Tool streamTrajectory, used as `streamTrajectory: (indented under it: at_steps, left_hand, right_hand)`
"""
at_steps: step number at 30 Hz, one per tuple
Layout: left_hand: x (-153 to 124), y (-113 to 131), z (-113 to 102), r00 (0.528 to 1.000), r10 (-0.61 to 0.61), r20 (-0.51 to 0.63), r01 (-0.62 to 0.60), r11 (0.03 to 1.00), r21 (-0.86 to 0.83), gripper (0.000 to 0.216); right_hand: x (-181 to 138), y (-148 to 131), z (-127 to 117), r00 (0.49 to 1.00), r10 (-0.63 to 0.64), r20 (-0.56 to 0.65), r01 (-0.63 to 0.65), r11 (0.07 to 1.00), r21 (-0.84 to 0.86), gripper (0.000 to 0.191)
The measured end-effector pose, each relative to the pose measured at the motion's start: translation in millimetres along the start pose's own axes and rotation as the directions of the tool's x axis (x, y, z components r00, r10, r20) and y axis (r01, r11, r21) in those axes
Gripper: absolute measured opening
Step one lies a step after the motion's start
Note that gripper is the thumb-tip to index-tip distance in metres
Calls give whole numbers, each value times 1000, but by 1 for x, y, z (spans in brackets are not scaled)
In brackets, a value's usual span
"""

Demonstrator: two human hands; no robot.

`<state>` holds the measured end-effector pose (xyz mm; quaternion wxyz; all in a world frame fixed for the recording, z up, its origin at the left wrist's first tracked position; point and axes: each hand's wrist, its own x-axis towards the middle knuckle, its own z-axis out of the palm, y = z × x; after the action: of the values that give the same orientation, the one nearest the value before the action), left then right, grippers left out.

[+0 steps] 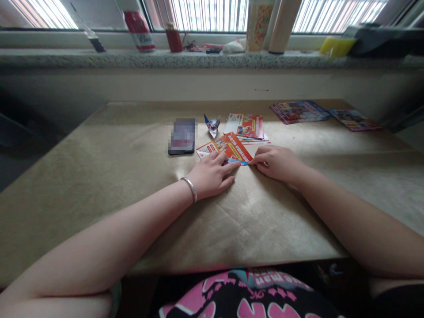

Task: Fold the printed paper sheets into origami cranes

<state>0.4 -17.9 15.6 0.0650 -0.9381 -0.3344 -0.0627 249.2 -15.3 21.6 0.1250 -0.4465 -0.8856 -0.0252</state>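
Observation:
A folded red and orange printed paper (pixel 228 148) lies on the brown paper-covered table (pixel 115 168). My left hand (pixel 212 174), with a silver bangle on the wrist, lies flat with fingers stretched out, pressing on the paper's near left part. My right hand (pixel 274 161) is curled, and its fingertips pinch the paper's near right corner. A small folded paper crane (pixel 212 124) stands just behind the paper. A dark phone (pixel 182 136) lies to the left of it.
Several more printed leaflets (pixel 247 126) lie behind the folded paper; two magazines (pixel 300 111) lie at the far right. On the window sill (pixel 66 57) stand a red can (pixel 139 28), a red cup (pixel 174 39), a carton and a yellow object (pixel 337 45).

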Motion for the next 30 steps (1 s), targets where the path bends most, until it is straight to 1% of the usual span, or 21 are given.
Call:
streamTrajectory:
  at_steps: [9, 15, 19, 26, 28, 30]
  left_hand:
    - [-1, 0, 2, 1000, 7, 0, -7, 1000, 11, 49]
    - [0, 1, 1, 1000, 1, 5, -1, 1000, 17, 49]
    - [-1, 1, 0, 1000, -2, 12, 2, 1000, 17, 49]
    - [-1, 1, 1, 1000, 0, -1, 0, 1000, 18, 49]
    - [-1, 1, 1, 1000, 0, 0, 0, 1000, 20, 49]
    - [-1, 1, 2, 1000, 3, 1, -3, 1000, 22, 49]
  right_hand:
    - [-3, 14, -3, 997, -60, 46, 61, 998, -16, 25]
    - [-4, 22, -9, 994, -43, 105, 41, 999, 18, 25]
    - [-5, 24, -13, 991, -21, 131, 20, 1000, 14, 26]
    - [-7, 24, -19, 986, -23, 165, 22, 1000, 11, 26]
    - [-9, 24, -19, 988, -19, 151, 22, 1000, -17, 25]
    - [-9, 22, -16, 996, 1, 86, 3, 999, -45, 23]
